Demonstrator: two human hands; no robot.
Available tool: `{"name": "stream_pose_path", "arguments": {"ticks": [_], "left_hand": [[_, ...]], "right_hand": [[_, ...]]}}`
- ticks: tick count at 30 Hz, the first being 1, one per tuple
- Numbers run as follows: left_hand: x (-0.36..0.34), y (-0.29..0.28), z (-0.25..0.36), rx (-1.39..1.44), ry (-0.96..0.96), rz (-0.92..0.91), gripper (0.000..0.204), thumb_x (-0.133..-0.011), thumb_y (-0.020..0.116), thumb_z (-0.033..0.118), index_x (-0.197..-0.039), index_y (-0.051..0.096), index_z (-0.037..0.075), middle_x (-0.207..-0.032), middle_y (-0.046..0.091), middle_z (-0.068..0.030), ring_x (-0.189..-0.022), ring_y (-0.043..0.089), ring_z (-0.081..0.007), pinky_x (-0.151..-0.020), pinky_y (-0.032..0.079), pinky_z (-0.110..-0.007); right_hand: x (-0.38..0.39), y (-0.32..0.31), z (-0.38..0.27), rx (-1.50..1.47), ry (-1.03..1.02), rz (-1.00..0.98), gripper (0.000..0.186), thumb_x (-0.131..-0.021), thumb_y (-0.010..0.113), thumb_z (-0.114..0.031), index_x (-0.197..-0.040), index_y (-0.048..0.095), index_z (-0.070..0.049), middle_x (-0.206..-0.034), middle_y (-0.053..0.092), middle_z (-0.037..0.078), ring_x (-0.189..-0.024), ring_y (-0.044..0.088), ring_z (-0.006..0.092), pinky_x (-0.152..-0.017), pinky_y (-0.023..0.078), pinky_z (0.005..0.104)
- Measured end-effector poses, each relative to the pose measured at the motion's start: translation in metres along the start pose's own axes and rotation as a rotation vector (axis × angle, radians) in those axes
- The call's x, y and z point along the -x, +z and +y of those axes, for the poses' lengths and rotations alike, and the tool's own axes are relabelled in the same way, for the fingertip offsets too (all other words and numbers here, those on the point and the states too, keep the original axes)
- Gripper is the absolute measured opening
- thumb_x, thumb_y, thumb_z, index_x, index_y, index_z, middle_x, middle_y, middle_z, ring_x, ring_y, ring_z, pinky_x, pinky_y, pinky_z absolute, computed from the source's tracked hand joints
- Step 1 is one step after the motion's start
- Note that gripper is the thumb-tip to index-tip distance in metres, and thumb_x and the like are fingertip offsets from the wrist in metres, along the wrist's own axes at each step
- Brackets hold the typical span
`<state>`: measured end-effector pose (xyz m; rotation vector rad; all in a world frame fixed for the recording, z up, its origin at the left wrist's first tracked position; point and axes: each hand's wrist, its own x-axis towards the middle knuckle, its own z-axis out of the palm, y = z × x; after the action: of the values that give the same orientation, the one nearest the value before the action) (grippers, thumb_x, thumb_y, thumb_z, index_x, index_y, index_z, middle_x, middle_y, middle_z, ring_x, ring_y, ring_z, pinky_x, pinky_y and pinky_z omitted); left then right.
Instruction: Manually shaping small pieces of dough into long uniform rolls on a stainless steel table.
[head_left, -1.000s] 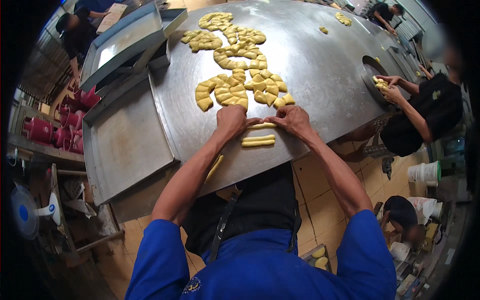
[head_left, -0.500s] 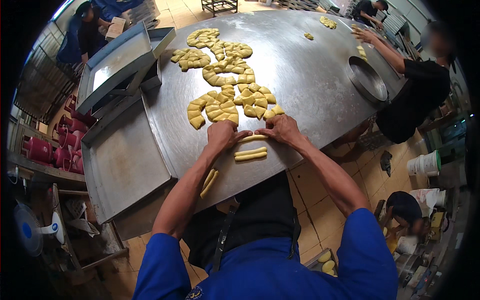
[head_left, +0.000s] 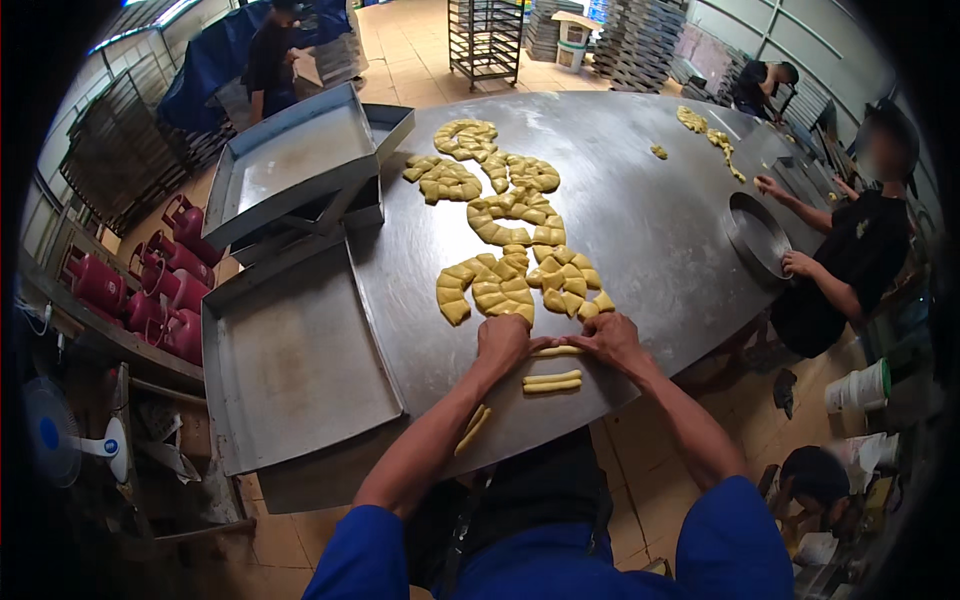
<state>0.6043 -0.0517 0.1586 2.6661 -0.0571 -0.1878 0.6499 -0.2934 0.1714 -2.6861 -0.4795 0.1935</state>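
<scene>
My left hand [head_left: 505, 343] and my right hand [head_left: 607, 338] meet low on the steel table, fingers curled, thumbs on a short pale dough strip [head_left: 560, 351] between them. Two more strips [head_left: 550, 382] lie parallel just nearer me, and further dough strips [head_left: 472, 430] lie beside my left forearm. Beyond my hands, many glossy yellow cut dough pieces [head_left: 510, 215] form a broad irregular cluster up the table.
Metal trays [head_left: 300, 350] sit at the left, some stacked [head_left: 290, 160]. A co-worker [head_left: 850, 260] touches a round pan [head_left: 760, 235] at right; others appear around the edges. Red gas cylinders [head_left: 180, 270], a fan [head_left: 60, 430] and a wheeled rack [head_left: 485, 40] are also visible.
The view has tilted up, showing more of the room. The right co-worker first held dough, then reached forward, and now touches the pan. My hands remain at the strip.
</scene>
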Motion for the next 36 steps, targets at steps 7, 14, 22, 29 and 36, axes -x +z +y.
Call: {"name": "stream_pose_path", "arguments": {"ticks": [7,14,22,29,36], "left_hand": [[-0.01,-0.011,-0.003,-0.019,-0.022,0.035,0.074,-0.076,0.076,0.079,-0.092,0.082,0.007,-0.085,0.078,-0.0155,-0.083,0.077,-0.0316,-0.073,0.058,-0.045],[-0.009,-0.017,-0.003,-0.025,-0.059,0.036,0.075,-0.075,0.076,0.079,-0.099,0.083,0.009,-0.085,0.078,-0.0148,-0.081,0.077,-0.0306,-0.072,0.058,-0.044],[-0.001,-0.012,-0.006,0.063,-0.048,0.037,0.064,-0.084,0.073,0.073,-0.094,0.084,0.011,-0.078,0.077,-0.0124,-0.076,0.076,-0.0308,-0.069,0.056,-0.045],[0.031,-0.025,-0.012,0.384,0.193,-0.023,0.044,-0.091,0.079,0.025,-0.131,0.067,0.01,-0.12,0.071,-0.0137,-0.106,0.07,-0.0331,-0.093,0.056,-0.042],[0.028,-0.023,-0.009,0.457,0.299,0.041,0.03,-0.094,0.074,0.015,-0.123,0.075,0.005,-0.104,0.074,-0.0154,-0.098,0.069,-0.0297,-0.089,0.056,-0.041]], "right_hand": [[-0.02,-0.007,-0.006,0.081,0.035,-0.062,0.07,-0.075,0.076,-0.08,-0.073,0.078,-0.011,-0.07,0.073,0.01,-0.07,0.073,0.0324,-0.068,0.057,0.0435],[-0.027,-0.007,-0.002,0.042,-0.033,-0.075,0.068,-0.075,0.079,-0.078,-0.069,0.074,-0.01,-0.062,0.068,0.008,-0.062,0.069,0.0263,-0.064,0.055,0.0434],[-0.013,-0.008,0.002,-0.088,0.0,-0.066,0.063,-0.086,0.075,-0.071,-0.078,0.079,-0.008,-0.062,0.067,0.011,-0.063,0.07,0.0257,-0.065,0.056,0.0413],[0.025,-0.01,-0.005,-0.384,-0.19,-0.064,0.04,-0.089,0.082,-0.016,-0.125,0.069,-0.003,-0.111,0.067,0.014,-0.093,0.068,0.0284,-0.084,0.055,0.0398],[0.025,-0.021,-0.019,-0.375,-0.206,-0.098,0.021,-0.093,0.078,-0.013,-0.11,0.074,0.0,-0.097,0.071,0.013,-0.086,0.068,0.0253,-0.078,0.055,0.038]]}}
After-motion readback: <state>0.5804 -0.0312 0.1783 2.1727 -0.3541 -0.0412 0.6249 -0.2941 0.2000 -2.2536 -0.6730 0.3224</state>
